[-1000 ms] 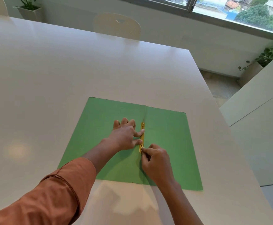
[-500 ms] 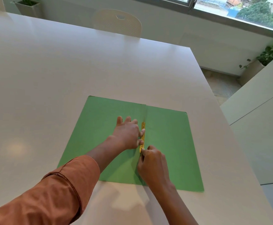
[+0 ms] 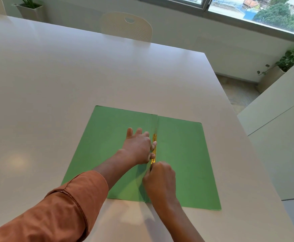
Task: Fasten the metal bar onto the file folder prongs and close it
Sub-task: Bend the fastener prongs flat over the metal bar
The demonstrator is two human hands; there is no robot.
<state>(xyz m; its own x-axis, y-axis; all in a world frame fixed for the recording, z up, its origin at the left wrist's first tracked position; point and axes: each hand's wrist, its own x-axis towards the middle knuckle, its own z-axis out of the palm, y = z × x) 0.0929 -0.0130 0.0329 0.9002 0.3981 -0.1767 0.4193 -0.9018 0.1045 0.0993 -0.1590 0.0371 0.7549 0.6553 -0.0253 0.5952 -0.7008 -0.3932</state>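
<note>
A green file folder [image 3: 182,159] lies open and flat on the white table [image 3: 72,84]. A thin gold metal bar [image 3: 154,145] runs along its centre fold. My left hand [image 3: 139,147] lies palm down on the left flap, with its thumb and forefinger tips touching the bar's left side. My right hand [image 3: 160,179] is closed in a fist at the bar's near end, its fingertips pinching there. The prongs are hidden under the bar and my fingers.
A white chair [image 3: 127,26] stands at the table's far side. The table's right edge runs close to the folder, with floor and a white counter [image 3: 279,119] beyond it. Potted plants [image 3: 293,56] stand by the window wall.
My left hand has slid a little farther up along the bar and lies flatter. My right hand stays at the bar's near end. The folder has not moved.
</note>
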